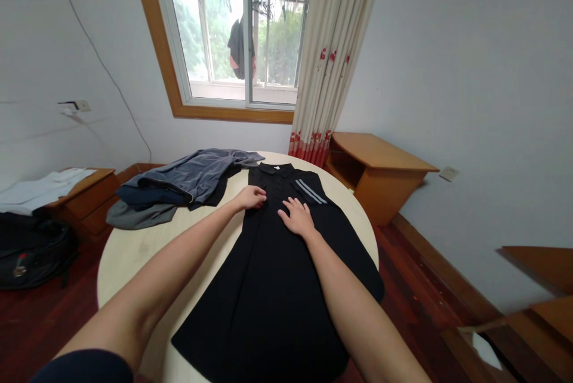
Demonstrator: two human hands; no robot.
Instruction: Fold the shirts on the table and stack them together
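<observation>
A black collared dress [277, 275] lies spread on a round pale table [129, 258], its collar at the far side and its hem over the near edge. A sleeve with grey stripes [311, 191] is laid across its upper right. My left hand [253, 197] is at the dress's upper left edge, fingers curled together on the dark cloth; the fingertips are partly hidden. My right hand [298, 216] rests on the chest part below the buttons, palm down with fingers spread, holding nothing.
Grey and navy clothes [192, 174] are heaped at the table's back left. Beyond the table on the right stands a wooden desk [380, 153]. A black bag [36, 252] is at the far left, beside a wooden cabinet [89, 198] with white cloth on it.
</observation>
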